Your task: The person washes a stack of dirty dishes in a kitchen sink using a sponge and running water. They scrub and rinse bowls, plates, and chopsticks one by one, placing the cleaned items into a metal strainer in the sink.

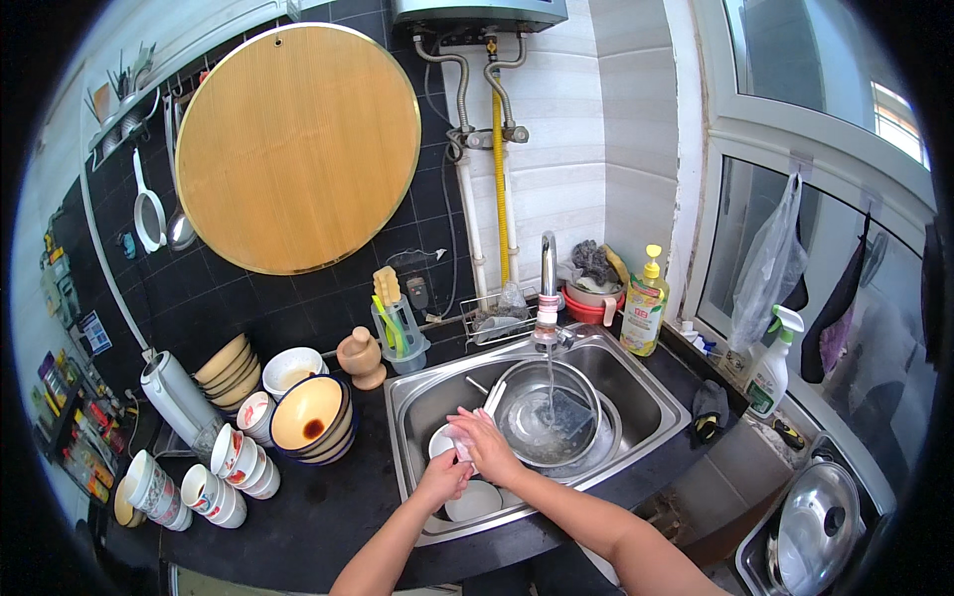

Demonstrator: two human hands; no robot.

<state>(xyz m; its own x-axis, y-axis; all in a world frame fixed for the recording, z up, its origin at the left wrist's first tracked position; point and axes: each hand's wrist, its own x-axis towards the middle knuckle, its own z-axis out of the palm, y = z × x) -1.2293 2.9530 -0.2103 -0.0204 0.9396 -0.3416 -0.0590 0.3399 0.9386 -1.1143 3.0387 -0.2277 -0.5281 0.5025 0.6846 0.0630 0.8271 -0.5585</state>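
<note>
My left hand [442, 481] and my right hand [487, 452] meet over the left part of the steel sink [405, 397]. Both are closed around a small pale thing [461, 443], mostly hidden by the fingers; I cannot tell its kind. A white bowl [437, 441] shows just behind them, and a whitish round dish [473, 502] lies below on the sink bottom. Slim white pieces [495, 396] stick up beyond my right fingers. Water runs from the faucet [549, 268] into a round metal basin [524, 457] holding water, right of my hands.
Left on the black counter [323, 512] stand stacked bowls [306, 417], patterned cups [241, 459] and a wooden mortar [361, 358]. Behind the sink are a utensil holder [405, 348] and a yellow pump bottle [646, 303]. A spray bottle [773, 363] stands right; a lidded pot [817, 526] sits lower right.
</note>
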